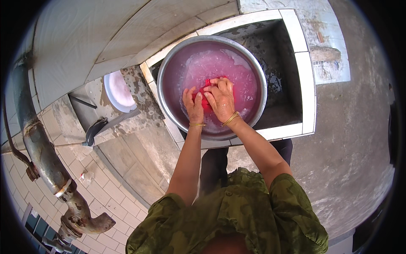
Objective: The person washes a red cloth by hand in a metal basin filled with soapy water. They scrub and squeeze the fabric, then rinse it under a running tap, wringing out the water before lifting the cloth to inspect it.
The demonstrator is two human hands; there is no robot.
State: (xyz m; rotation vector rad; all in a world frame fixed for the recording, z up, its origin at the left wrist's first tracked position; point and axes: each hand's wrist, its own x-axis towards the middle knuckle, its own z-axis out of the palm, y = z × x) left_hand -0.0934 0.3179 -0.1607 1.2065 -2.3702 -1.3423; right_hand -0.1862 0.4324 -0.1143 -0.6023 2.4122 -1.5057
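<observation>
A round metal basin point(260, 104) of pink, sudsy water stands over the left part of a tiled sink. Both hands are at a wet red cloth point(207, 103) in the middle of the basin, at the water's surface. My left hand point(194, 104) holds the left edge of the cloth between thumb and fingers. My right hand point(221, 96) lies over its right side with curled fingers gripping it. The lower part of the cloth is hidden by the hands and water. Each wrist bears thin gold-coloured bangles.
The tiled sink rim point(304, 92) surrounds a dark, wet hollow right of the basin. Left of it, a pale plastic basin point(119, 92) with whitish contents sits on a worn ledge. A thick, rusty metal pipe point(44, 152) with a tap stands far left. A tiled wall rises behind.
</observation>
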